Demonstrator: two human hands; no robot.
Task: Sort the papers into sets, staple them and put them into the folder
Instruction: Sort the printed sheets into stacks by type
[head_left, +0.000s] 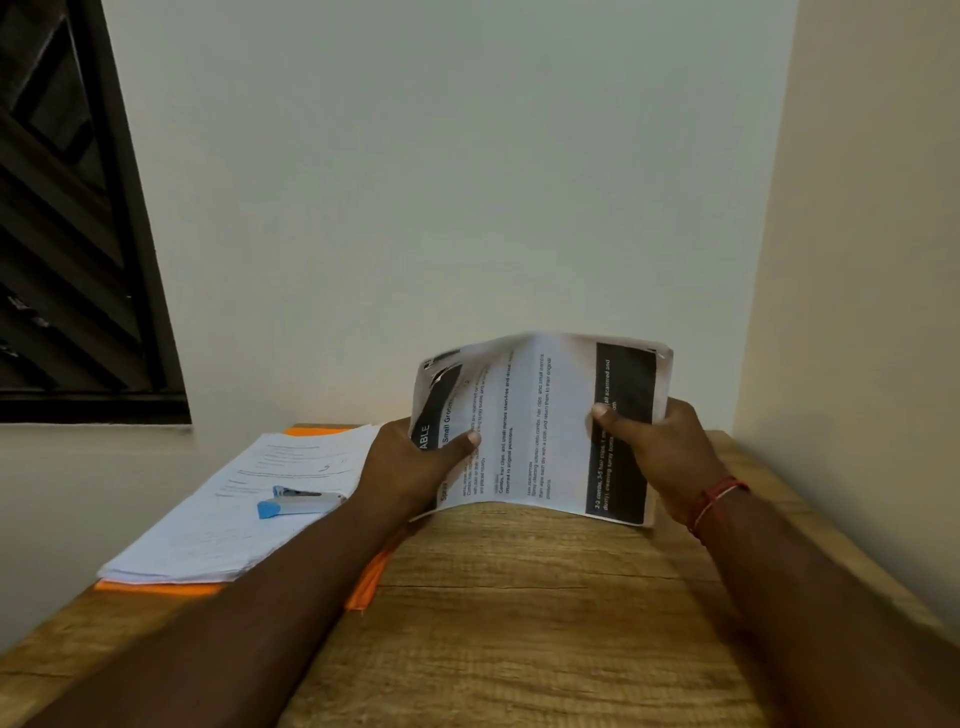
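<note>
I hold a bundle of printed papers (540, 431) upright above the wooden table, its lower edge on or near the tabletop. My left hand (410, 467) grips its left edge with the thumb on the front. My right hand (654, 452) grips the right edge, thumb on the black band. To the left lies a stack of white papers (218, 525) on an orange folder (363, 582). A blue and silver stapler (298, 501) rests on top of that stack.
The wooden table (519, 613) stands in a corner, with a white wall behind and a cream wall on the right. A dark louvred window (67, 234) is at the upper left. The table's left edge runs just beyond the folder.
</note>
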